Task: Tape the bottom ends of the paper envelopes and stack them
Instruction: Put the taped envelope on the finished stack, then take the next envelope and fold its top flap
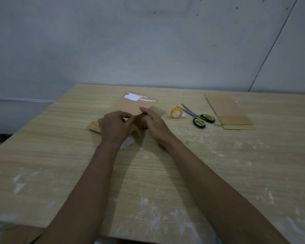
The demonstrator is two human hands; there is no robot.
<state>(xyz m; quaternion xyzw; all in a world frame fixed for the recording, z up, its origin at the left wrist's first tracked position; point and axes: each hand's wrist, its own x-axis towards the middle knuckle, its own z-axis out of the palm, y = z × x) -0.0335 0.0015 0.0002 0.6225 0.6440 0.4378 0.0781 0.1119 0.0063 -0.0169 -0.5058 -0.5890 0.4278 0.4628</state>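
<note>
both hands, left hand (115,124) and right hand (152,121), pinch the envelope (128,107) bottom flap; crooked fold risks skewed, wrinkled tape.

The left hand (115,124) and right hand (152,121) covered the near end of the brown envelope (130,106), so the bottom flap and any tape there could not be seen. The envelopes (94,127) beneath it showed only as corners. Whether the fingers pinched tape or paper could not be told. The desk's (42,155) near edge and right side ran out of frame.
</note>
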